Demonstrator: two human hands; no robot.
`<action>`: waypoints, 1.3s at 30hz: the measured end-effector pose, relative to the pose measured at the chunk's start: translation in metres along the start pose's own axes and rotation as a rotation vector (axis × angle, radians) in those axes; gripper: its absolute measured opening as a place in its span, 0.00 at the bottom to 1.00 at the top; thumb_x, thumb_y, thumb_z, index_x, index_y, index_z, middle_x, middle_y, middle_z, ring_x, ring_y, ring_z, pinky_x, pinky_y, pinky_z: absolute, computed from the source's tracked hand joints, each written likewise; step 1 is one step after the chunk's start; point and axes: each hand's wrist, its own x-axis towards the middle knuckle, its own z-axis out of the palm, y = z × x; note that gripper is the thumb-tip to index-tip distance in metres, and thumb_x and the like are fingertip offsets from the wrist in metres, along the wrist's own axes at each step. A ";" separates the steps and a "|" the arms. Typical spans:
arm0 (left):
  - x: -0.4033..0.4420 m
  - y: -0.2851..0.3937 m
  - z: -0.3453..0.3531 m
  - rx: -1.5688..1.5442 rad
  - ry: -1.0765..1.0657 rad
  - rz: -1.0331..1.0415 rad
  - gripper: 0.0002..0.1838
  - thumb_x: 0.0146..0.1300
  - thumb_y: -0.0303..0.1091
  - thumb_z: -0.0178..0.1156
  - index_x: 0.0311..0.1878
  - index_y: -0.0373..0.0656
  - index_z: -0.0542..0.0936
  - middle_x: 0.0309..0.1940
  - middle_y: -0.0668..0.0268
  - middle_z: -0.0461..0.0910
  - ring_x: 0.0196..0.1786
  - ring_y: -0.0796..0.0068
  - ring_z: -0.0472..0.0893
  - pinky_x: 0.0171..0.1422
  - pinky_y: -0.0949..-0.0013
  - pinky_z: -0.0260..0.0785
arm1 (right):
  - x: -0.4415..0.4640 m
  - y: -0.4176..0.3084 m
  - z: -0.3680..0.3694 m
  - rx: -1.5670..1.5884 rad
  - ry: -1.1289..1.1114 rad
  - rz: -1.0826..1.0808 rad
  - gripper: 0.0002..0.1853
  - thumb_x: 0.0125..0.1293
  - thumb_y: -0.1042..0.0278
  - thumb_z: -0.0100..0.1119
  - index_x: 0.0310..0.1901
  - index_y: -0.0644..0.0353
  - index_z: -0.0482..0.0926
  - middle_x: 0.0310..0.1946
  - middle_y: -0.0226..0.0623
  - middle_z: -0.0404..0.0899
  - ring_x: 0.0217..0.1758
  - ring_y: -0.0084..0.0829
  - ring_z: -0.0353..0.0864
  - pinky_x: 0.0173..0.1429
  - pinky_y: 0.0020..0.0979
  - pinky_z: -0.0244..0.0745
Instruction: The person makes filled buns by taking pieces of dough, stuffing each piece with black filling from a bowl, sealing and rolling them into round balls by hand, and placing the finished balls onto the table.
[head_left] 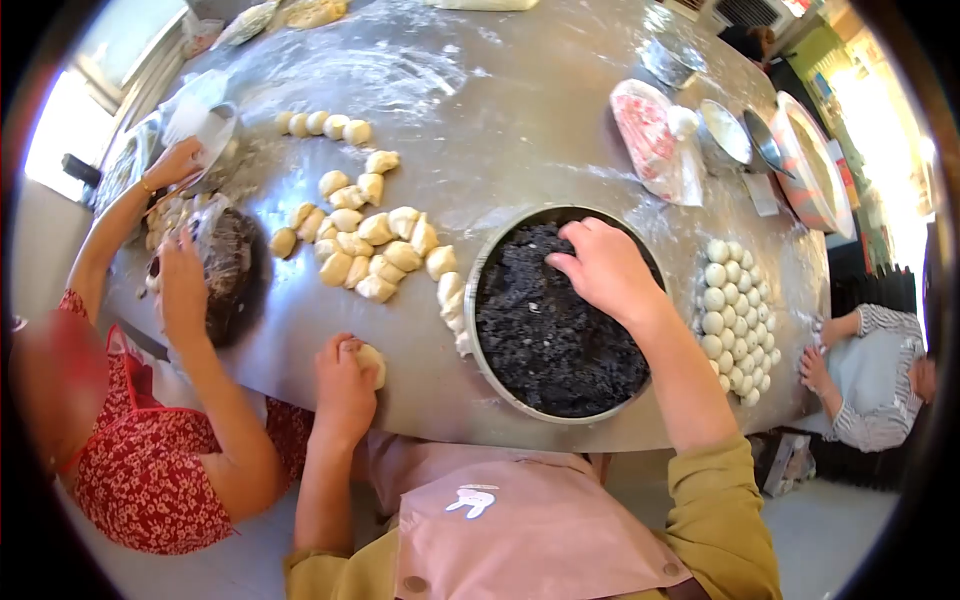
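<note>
My left hand [344, 388] is closed around a pale dough piece [372, 367] at the table's front edge. Over a round metal basin [484, 362] of dark, crumbly filling [560, 335], my right hand [608, 268] has its thumb and fingers drawn together at the filling's surface. What lies right between those fingertips is mostly hidden. Left of the basin spread several cut dough pieces [375, 235], some touching its rim. To its right, rows of round white dough balls [735, 310] sit close together on the metal table [530, 110].
At left, a co-worker in a red floral top [160, 470] handles things beside a dark, plastic-wrapped mass [222, 262] and a bowl [218, 135]. Another person [870, 370] sits at far right. A red-white bag [650, 135], metal bowl [724, 135] and large basin [815, 165] stand back right.
</note>
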 end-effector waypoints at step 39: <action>0.051 0.187 0.051 -2.136 -0.572 -0.625 0.13 0.75 0.39 0.41 0.49 0.43 0.73 0.45 0.65 0.74 0.51 0.70 0.74 0.61 0.61 0.66 | -0.075 -0.064 -0.035 0.503 0.280 0.096 0.15 0.54 0.78 0.65 0.45 0.62 0.80 0.35 0.41 0.78 0.32 0.36 0.80 0.34 0.30 0.75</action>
